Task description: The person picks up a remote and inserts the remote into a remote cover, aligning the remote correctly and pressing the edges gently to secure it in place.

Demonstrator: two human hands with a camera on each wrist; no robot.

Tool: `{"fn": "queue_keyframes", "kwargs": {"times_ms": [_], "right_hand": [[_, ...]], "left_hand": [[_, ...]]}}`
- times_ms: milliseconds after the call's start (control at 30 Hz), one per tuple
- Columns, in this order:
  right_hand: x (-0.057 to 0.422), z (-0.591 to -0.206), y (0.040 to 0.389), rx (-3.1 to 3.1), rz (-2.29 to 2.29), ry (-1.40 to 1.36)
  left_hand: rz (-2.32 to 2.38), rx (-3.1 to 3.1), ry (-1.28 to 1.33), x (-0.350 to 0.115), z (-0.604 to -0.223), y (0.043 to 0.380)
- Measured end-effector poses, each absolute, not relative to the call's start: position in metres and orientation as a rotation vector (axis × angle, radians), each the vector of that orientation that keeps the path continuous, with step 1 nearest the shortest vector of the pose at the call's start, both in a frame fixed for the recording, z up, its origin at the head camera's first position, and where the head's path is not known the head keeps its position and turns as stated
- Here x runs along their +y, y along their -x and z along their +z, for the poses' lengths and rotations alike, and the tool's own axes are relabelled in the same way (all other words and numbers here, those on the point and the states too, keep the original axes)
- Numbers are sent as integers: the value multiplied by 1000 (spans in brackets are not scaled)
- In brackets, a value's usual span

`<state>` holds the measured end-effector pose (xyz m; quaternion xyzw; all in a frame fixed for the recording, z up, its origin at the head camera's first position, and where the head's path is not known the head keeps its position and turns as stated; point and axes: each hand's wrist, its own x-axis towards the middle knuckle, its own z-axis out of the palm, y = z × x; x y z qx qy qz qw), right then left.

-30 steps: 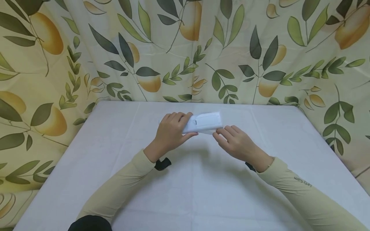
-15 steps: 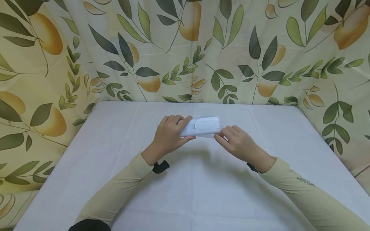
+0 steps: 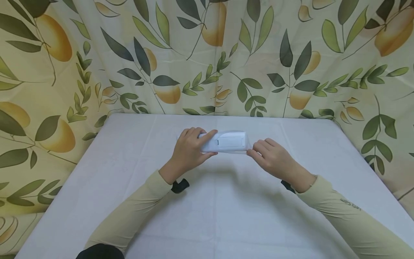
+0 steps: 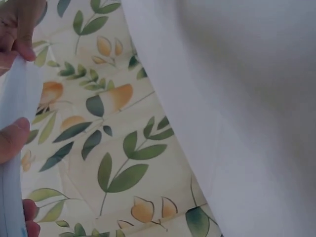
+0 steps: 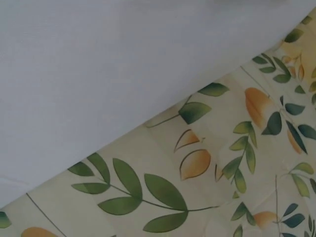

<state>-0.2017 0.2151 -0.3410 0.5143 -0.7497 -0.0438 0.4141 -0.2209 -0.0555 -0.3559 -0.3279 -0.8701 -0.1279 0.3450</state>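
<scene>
Above the table, my left hand (image 3: pixel 191 151) grips a white remote control (image 3: pixel 231 141) by its left part, thumb below and fingers over the top. The remote's back faces up, showing its battery cover. Thin clear plastic film (image 4: pixel 30 86) covers it and extends past its right end. Pinched between the thumb and fingers of my right hand (image 3: pixel 275 158) is the edge of that film, just off the remote's end. The left wrist view catches the left thumb (image 4: pixel 14 139) on the wrapped remote and the right hand (image 4: pixel 22 27) at the film's far tip. Neither hand appears in the right wrist view.
A white cloth (image 3: pixel 213 216) covers the table under both hands. Behind and to the sides hangs a curtain (image 3: pixel 207 79) patterned with leaves and fruit. A dark round object (image 3: pixel 100 251) shows at the lower left edge.
The remote has come down slightly and turned from a tilt to nearly level. My right hand has shifted right, away from the remote's end, still pinching the film.
</scene>
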Motion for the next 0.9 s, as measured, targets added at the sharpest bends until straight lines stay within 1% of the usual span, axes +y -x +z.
{"fn": "queue_keyframes", "kwargs": {"times_ms": [333,600,900], "right_hand": [[209,-338,197,-1938,35,-1260],[202,-337,198,-1941,168,-1160],[196,-341,196,-2045,-32,-1084]], "left_hand": [[-300,-2234,868,-51,-356,222],[-269,-2242,849,-45,-358,225],[-140,-2240,833,-43,-361,220]]}}
